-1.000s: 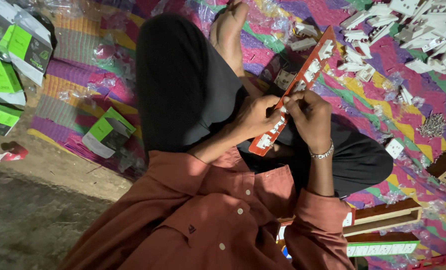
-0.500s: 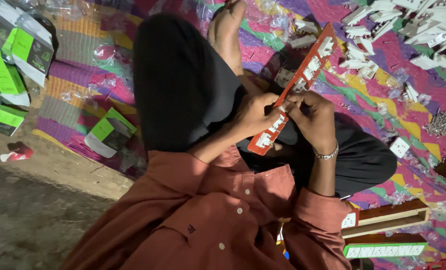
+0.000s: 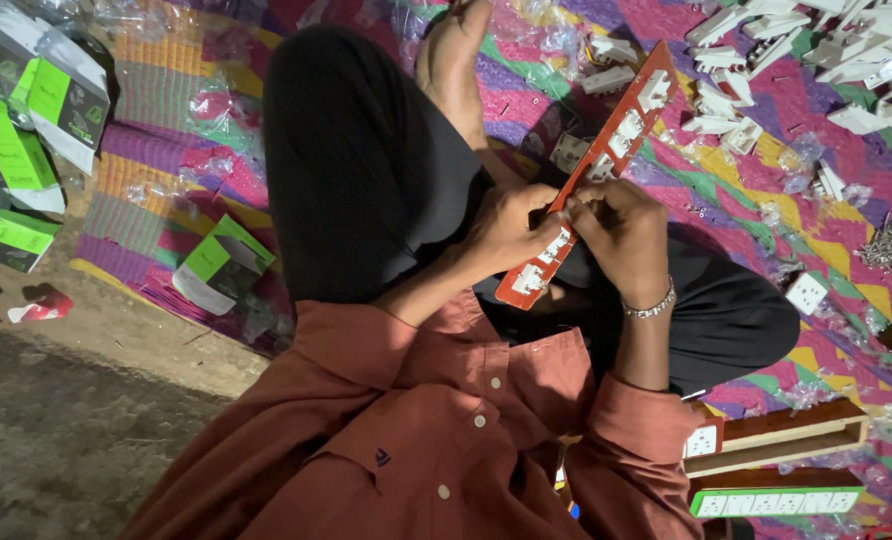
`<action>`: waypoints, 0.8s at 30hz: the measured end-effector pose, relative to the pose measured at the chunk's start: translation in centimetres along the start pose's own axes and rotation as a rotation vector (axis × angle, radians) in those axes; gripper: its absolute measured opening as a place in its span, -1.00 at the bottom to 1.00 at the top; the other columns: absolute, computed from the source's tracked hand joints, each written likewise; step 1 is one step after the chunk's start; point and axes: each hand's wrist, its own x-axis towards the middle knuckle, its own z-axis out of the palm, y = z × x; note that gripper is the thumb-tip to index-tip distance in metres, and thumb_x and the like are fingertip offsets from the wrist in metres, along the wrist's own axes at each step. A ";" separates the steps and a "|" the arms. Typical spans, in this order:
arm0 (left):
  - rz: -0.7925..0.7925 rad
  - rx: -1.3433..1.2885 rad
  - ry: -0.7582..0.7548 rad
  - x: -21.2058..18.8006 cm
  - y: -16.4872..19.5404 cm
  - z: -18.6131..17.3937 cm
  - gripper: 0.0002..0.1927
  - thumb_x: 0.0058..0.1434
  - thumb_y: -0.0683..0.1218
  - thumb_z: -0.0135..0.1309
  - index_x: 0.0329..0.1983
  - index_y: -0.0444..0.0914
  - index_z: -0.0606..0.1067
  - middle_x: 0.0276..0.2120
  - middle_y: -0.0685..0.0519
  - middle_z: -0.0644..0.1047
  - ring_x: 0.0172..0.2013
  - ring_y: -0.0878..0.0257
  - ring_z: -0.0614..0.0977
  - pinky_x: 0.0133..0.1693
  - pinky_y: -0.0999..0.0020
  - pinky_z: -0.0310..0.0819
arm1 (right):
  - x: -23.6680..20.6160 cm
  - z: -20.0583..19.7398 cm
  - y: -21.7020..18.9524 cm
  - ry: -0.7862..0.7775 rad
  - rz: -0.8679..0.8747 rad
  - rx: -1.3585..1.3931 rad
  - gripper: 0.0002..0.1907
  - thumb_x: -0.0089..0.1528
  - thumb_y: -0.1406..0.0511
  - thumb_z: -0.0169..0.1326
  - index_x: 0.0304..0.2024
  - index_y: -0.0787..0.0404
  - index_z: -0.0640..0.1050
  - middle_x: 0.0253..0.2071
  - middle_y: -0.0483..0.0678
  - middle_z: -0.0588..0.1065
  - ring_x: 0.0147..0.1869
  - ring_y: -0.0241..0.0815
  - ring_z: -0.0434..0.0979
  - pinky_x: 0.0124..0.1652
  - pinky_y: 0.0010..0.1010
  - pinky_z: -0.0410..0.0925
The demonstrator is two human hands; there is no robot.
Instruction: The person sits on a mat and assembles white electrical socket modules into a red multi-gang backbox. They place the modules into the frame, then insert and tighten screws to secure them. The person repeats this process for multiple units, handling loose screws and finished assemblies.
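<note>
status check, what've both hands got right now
Left hand and right hand both gripping the long red plastic strip with white sockets over the lap. White plastic socket parts lie apart on the mat. Nothing in the way.

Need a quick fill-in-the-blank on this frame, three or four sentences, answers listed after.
1. Both hands, the left hand and right hand, grip the long ____ plastic strip with white socket modules.
2. A silver chain bracelet sits on the ____ wrist.
3. The pile of loose white plastic parts lies on the striped multicoloured ____.
4. The cardboard boxes at the mat's edge are black and ____.

Missing words: red; right; mat; green
</note>
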 end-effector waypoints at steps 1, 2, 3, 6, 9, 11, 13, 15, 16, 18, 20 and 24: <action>0.014 -0.012 0.004 0.0 -0.1 0.0 -0.81 0.20 -0.20 0.10 -0.14 -0.34 0.58 -0.29 -0.14 0.66 -0.28 0.18 0.76 -0.20 0.33 0.60 | 0.0 0.0 -0.2 0.006 -0.007 -0.022 -0.90 0.26 0.43 0.25 -0.21 0.36 0.61 -0.35 0.02 0.55 -0.38 -0.26 0.55 -0.36 -0.45 0.36; 0.028 -0.024 0.009 0.0 -0.2 0.0 -0.81 0.21 -0.20 0.10 -0.14 -0.34 0.58 -0.28 -0.14 0.66 -0.27 0.18 0.76 -0.19 0.33 0.61 | 0.1 0.0 -0.3 -0.001 -0.020 -0.041 -0.91 0.26 0.43 0.25 -0.21 0.36 0.61 -0.34 0.02 0.56 -0.39 -0.25 0.55 -0.37 -0.45 0.35; 0.042 -0.036 0.013 0.0 -0.3 0.0 -0.81 0.21 -0.19 0.10 -0.14 -0.34 0.57 -0.27 -0.13 0.67 -0.25 0.17 0.76 -0.18 0.33 0.61 | 0.1 0.0 -0.4 -0.007 -0.033 -0.061 -0.91 0.26 0.43 0.25 -0.21 0.36 0.61 -0.33 0.03 0.56 -0.40 -0.25 0.54 -0.38 -0.45 0.35; 0.060 -0.048 0.023 -0.1 -0.5 0.1 -0.80 0.20 -0.20 0.09 -0.13 -0.36 0.57 -0.27 -0.15 0.66 -0.23 0.14 0.76 -0.15 0.30 0.60 | 0.3 0.0 -0.5 -0.021 -0.082 -0.066 -0.92 0.27 0.44 0.23 -0.19 0.35 0.61 -0.30 0.03 0.56 -0.37 -0.25 0.55 -0.36 -0.46 0.35; 0.021 -0.025 0.015 -0.1 -0.7 0.3 -0.80 0.20 -0.19 0.11 -0.13 -0.36 0.56 -0.25 -0.15 0.66 -0.21 0.12 0.76 -0.15 0.28 0.60 | 0.2 -0.1 -0.3 -0.028 -0.044 -0.046 -0.92 0.26 0.44 0.23 -0.20 0.34 0.61 -0.35 0.00 0.54 -0.41 -0.26 0.51 -0.39 -0.46 0.32; 0.024 -0.001 0.013 0.0 -0.7 0.5 -0.80 0.21 -0.18 0.12 -0.12 -0.34 0.58 -0.24 -0.15 0.67 -0.21 0.12 0.76 -0.14 0.28 0.61 | 0.1 -0.3 -0.1 -0.030 -0.021 -0.020 -0.91 0.23 0.44 0.24 -0.21 0.34 0.62 -0.40 -0.02 0.51 -0.46 -0.28 0.45 -0.42 -0.45 0.28; 0.020 0.008 0.013 0.0 -0.7 0.7 -0.78 0.21 -0.17 0.12 -0.10 -0.33 0.58 -0.23 -0.14 0.67 -0.20 0.11 0.76 -0.13 0.28 0.62 | 0.0 -0.4 0.2 -0.037 -0.030 0.019 -0.87 0.19 0.44 0.25 -0.20 0.33 0.63 -0.44 -0.04 0.48 -0.48 -0.29 0.39 -0.44 -0.45 0.24; 0.006 0.000 0.018 0.0 -0.6 0.8 -0.77 0.22 -0.17 0.12 -0.08 -0.33 0.58 -0.22 -0.14 0.67 -0.19 0.10 0.76 -0.13 0.28 0.61 | 0.0 -0.4 0.5 -0.015 -0.063 0.039 -0.90 0.21 0.45 0.23 -0.20 0.30 0.63 -0.42 -0.07 0.47 -0.42 -0.32 0.40 -0.37 -0.47 0.27; 0.023 -0.002 0.027 0.0 -0.6 0.9 -0.76 0.21 -0.17 0.12 -0.07 -0.33 0.58 -0.21 -0.15 0.67 -0.18 0.10 0.75 -0.12 0.28 0.61 | 0.0 -0.4 0.6 -0.005 -0.081 0.048 -0.91 0.22 0.46 0.22 -0.21 0.29 0.64 -0.42 -0.08 0.47 -0.40 -0.34 0.41 -0.34 -0.48 0.28; 0.054 -0.004 0.040 0.1 -0.6 1.0 -0.76 0.21 -0.17 0.12 -0.07 -0.34 0.57 -0.20 -0.15 0.66 -0.16 0.09 0.75 -0.10 0.28 0.61 | 0.1 -0.3 0.9 0.000 -0.017 0.066 -0.90 0.19 0.45 0.24 -0.23 0.29 0.63 -0.45 -0.08 0.46 -0.43 -0.34 0.37 -0.38 -0.47 0.25; 0.047 0.008 0.034 0.1 -0.6 1.2 -0.76 0.21 -0.18 0.12 -0.08 -0.34 0.58 -0.23 -0.15 0.67 -0.18 0.11 0.76 -0.12 0.29 0.62 | 0.1 -0.2 1.1 0.008 0.008 0.076 -0.90 0.17 0.45 0.25 -0.25 0.30 0.63 -0.47 -0.08 0.44 -0.45 -0.34 0.36 -0.40 -0.46 0.25; 0.017 -0.011 0.032 0.2 -0.7 1.2 -0.77 0.20 -0.18 0.13 -0.09 -0.34 0.59 -0.26 -0.15 0.67 -0.24 0.16 0.77 -0.17 0.32 0.62 | 0.1 -0.3 1.3 0.007 -0.018 0.067 -0.89 0.16 0.45 0.25 -0.24 0.31 0.63 -0.47 -0.07 0.43 -0.44 -0.34 0.35 -0.40 -0.46 0.24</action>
